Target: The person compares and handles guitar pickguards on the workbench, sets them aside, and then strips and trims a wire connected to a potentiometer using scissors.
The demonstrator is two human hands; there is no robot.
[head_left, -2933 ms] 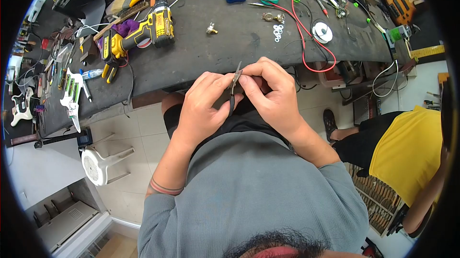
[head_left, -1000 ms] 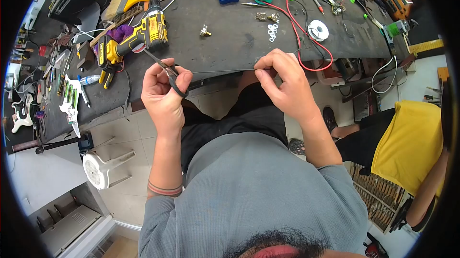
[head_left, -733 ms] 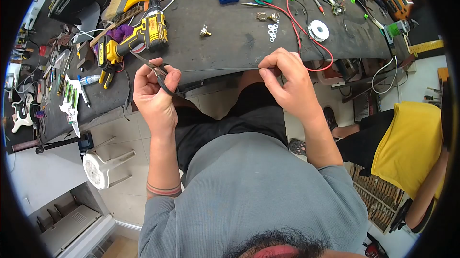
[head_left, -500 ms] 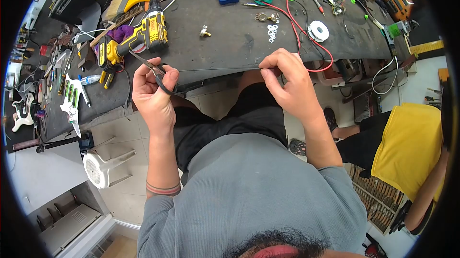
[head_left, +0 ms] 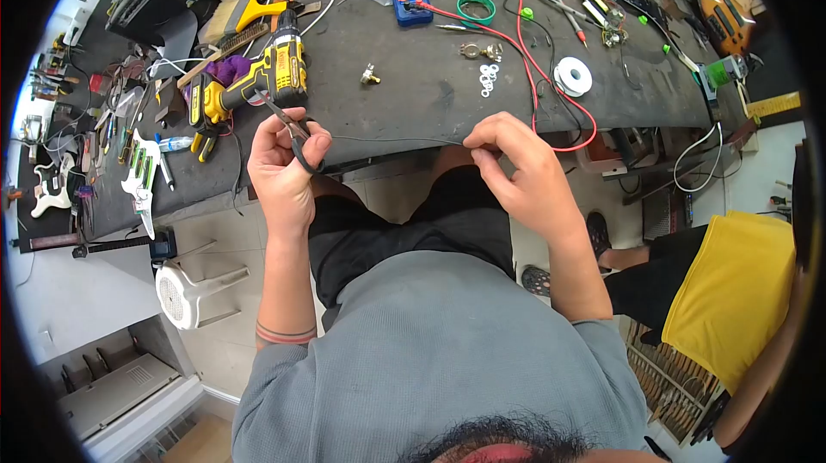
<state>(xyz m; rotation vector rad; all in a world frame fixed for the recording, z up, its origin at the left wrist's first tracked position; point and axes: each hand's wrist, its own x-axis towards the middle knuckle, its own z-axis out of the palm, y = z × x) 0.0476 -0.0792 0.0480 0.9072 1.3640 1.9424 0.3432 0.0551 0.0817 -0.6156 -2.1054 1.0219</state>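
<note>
Small scissors [head_left: 300,146] with dark handles sit in my left hand [head_left: 284,175], fingers curled round them and blades pointing up and left. A thin dark wire [head_left: 391,138] stretches across the gap between my hands, just over the bench's front edge. Its left end reaches my left thumb; whether the thumb pinches it is hidden. My right hand [head_left: 520,162] closes thumb and forefinger on the other end. Beyond the wire, a small metal part [head_left: 370,75] lies on the dark bench [head_left: 404,101].
A yellow cordless drill [head_left: 280,67] lies close beyond my left hand. Farther right are a blue multimeter [head_left: 410,0], red test lead [head_left: 527,58], white spool [head_left: 573,77] and white rings [head_left: 488,81]. A person in a yellow garment [head_left: 727,291] stands at right.
The view has shifted slightly, so the bench sits lower in the picture. Both hands keep their grips; the wire, nearly straight before, now sags a little.
</note>
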